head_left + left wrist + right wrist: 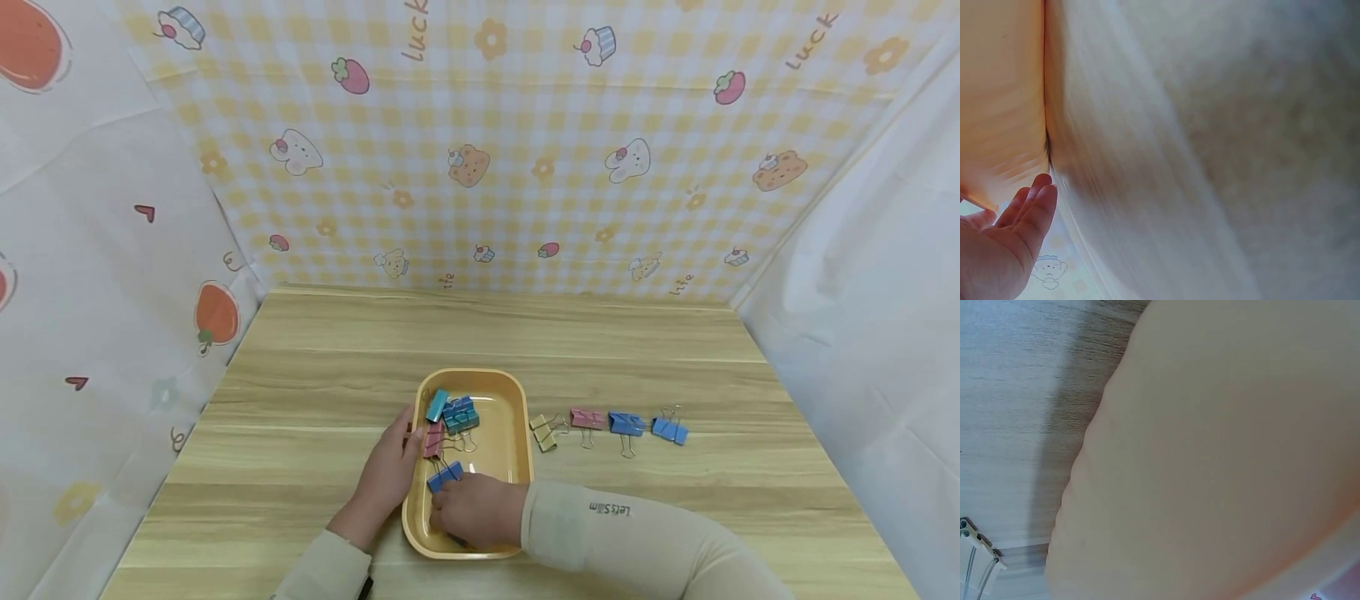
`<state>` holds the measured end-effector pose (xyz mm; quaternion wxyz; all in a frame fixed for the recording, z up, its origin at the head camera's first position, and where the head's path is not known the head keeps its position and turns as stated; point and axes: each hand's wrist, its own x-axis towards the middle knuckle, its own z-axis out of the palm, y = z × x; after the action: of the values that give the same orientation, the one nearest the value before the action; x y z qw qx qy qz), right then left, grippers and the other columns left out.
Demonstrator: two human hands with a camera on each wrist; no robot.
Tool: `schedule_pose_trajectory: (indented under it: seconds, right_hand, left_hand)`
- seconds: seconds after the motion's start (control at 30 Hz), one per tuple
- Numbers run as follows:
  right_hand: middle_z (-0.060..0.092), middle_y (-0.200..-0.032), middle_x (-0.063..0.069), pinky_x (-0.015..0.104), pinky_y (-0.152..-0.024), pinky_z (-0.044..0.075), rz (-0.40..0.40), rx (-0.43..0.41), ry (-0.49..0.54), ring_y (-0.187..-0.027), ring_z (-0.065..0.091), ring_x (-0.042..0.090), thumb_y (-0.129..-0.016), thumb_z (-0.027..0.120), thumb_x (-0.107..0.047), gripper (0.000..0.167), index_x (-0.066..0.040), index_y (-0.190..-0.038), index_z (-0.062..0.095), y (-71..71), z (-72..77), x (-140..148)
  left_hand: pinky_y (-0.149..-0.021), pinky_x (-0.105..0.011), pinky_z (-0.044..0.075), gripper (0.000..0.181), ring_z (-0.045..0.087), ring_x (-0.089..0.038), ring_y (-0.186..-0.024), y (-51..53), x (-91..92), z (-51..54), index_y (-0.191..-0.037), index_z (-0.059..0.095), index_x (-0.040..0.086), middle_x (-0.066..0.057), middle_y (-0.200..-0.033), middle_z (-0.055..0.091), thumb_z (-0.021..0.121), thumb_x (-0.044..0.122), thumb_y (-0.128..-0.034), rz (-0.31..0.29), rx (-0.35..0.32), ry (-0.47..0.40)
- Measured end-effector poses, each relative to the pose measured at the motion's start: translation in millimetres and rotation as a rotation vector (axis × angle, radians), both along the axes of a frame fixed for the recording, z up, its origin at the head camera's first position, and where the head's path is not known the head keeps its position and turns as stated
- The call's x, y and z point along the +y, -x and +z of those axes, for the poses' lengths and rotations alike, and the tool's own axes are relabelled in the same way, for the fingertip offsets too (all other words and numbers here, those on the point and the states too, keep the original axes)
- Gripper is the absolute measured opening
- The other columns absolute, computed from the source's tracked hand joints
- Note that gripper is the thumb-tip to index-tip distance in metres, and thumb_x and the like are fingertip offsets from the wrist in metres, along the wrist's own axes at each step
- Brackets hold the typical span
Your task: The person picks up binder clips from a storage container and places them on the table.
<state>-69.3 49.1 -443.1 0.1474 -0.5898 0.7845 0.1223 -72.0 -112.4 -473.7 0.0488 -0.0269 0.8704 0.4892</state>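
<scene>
A yellow plastic tray stands on the table with several binder clips along its left side. Among them are a teal clip, a pink clip and a blue clip. My left hand rests against the tray's left edge; in the left wrist view its fingers lie fairly straight by the tray's outer wall. Inside the tray's near end, my right hand reaches down beside the blue clip. Its fingertips are hidden, and a small dark piece shows beneath it.
Right of the tray, a row of binder clips lies on the wooden table: a yellow clip, a pink clip, a blue clip and a lighter blue clip. A checked cloth hangs behind; white cloths flank the sides.
</scene>
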Motion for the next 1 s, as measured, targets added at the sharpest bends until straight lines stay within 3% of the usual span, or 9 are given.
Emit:
schedule_pose_trajectory:
  seconds: [0.53,0.8,1.0]
  right_hand:
    - [0.060,-0.097,-0.015,0.018,-0.073,0.046,-0.010,0.003,0.025,-0.091,0.054,0.002,-0.077,0.081,-0.032,0.027,-0.030,-0.101,0.067,2.3,-1.4,7.2]
    - [0.060,-0.101,-0.014,0.020,-0.077,0.048,-0.024,-0.001,0.011,-0.094,0.054,0.002,-0.079,0.080,-0.035,0.029,-0.029,-0.104,0.066,2.5,7.2,9.2]
    - [0.060,-0.100,-0.015,0.018,-0.072,0.046,-0.023,0.027,0.022,-0.091,0.053,0.001,-0.076,0.082,-0.034,0.031,-0.029,-0.102,0.066,2.1,14.1,11.7]
  left_hand:
    - [-0.104,-0.056,0.038,0.052,0.044,-0.039,-0.129,0.3,0.1,0.5,-0.152,0.026,0.002,-0.024,-0.142,0.045,0.041,0.019,-0.1049,-0.003,-0.003,-0.006]
    - [-0.106,-0.056,0.036,0.052,0.043,-0.039,-0.130,0.7,-0.1,1.2,-0.151,0.026,0.001,-0.024,-0.141,0.046,0.041,0.018,-0.1046,-0.005,0.012,-0.015]
    - [-0.105,-0.056,0.037,0.052,0.045,-0.038,-0.129,0.6,-0.8,-1.6,-0.151,0.028,0.004,-0.022,-0.140,0.047,0.042,0.021,-0.1046,0.003,0.016,0.004]
